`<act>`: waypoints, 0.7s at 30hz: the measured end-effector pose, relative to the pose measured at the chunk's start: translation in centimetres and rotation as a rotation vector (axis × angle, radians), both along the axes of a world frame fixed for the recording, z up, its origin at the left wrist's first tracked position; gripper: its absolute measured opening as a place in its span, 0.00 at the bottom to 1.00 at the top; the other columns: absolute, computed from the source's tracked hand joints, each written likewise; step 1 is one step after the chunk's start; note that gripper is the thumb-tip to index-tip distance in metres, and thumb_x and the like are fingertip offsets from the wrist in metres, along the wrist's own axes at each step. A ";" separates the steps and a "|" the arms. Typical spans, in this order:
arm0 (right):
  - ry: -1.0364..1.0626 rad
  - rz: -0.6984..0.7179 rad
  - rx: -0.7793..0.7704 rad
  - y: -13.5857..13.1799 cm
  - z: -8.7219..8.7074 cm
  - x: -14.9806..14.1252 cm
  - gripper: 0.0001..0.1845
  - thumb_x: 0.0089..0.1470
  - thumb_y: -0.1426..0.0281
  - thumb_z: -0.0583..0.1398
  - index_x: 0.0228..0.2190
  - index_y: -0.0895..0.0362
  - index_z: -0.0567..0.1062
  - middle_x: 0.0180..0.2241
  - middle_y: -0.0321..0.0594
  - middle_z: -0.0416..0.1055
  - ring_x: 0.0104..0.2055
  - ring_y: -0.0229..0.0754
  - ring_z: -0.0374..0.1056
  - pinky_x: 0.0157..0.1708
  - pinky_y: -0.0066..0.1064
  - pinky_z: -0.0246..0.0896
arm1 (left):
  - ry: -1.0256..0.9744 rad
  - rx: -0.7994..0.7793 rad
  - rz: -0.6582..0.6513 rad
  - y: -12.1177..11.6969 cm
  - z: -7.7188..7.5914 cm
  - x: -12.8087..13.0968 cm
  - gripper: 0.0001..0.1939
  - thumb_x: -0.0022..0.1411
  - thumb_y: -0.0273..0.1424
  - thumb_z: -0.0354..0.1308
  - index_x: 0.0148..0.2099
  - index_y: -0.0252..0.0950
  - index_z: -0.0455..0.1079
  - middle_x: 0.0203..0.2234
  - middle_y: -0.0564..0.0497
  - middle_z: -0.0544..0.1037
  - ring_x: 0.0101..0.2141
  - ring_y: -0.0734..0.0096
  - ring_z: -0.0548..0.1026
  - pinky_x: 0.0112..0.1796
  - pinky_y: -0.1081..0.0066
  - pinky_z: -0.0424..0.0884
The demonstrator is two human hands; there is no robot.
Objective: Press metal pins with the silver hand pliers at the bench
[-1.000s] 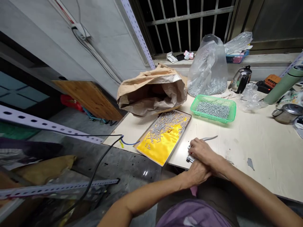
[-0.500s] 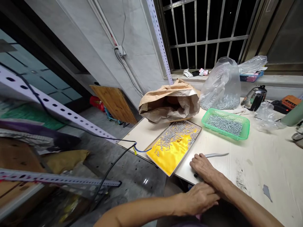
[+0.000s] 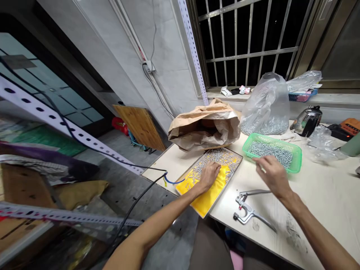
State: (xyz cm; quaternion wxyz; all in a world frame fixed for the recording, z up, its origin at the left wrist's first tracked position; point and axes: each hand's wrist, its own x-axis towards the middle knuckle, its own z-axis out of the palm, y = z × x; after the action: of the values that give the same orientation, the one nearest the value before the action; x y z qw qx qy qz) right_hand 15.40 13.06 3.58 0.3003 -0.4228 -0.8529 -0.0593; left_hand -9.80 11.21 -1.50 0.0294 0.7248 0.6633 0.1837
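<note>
My left hand (image 3: 209, 173) rests palm down on the yellow tray (image 3: 206, 198), its fingers curled over the small metal pieces (image 3: 222, 157) heaped at the far end. What they pinch, if anything, is hidden. My right hand (image 3: 271, 174) hovers with fingers apart at the near rim of the green basket (image 3: 296, 165), which holds more metal pieces. It holds nothing. A metal plier-like hand tool (image 3: 249, 212) lies loose on the table between my arms, touched by neither hand.
A crumpled brown paper sack (image 3: 205, 125) and a clear plastic bag of metal parts (image 3: 266, 107) stand behind the tray and basket. A kettle (image 3: 306, 122) sits at the back right. The table's left edge drops to the floor, with perforated metal rails (image 3: 56, 120) and cables.
Both hands left the tool at the table's near edge. My left hand went forward onto the yellow tray, my right hand toward the green basket. The tool now lies uncovered.
</note>
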 end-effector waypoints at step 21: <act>0.022 0.103 -0.412 -8.9 -2.1 3.0 0.11 0.60 0.70 0.50 0.40 0.54 0.71 0.32 0.40 0.69 0.35 0.41 0.69 0.32 0.31 0.66 | 0.176 -0.200 -0.078 3.9 -0.5 0.5 0.11 0.59 0.19 0.46 0.31 0.32 0.68 0.34 0.42 0.73 0.40 0.61 0.67 0.41 0.66 0.64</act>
State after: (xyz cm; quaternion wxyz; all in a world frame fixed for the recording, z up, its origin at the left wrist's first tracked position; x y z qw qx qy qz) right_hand 18.39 4.14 1.45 0.2192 -0.4320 -0.8641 0.1364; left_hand -9.33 15.07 -2.02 0.0503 0.7569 0.6496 0.0510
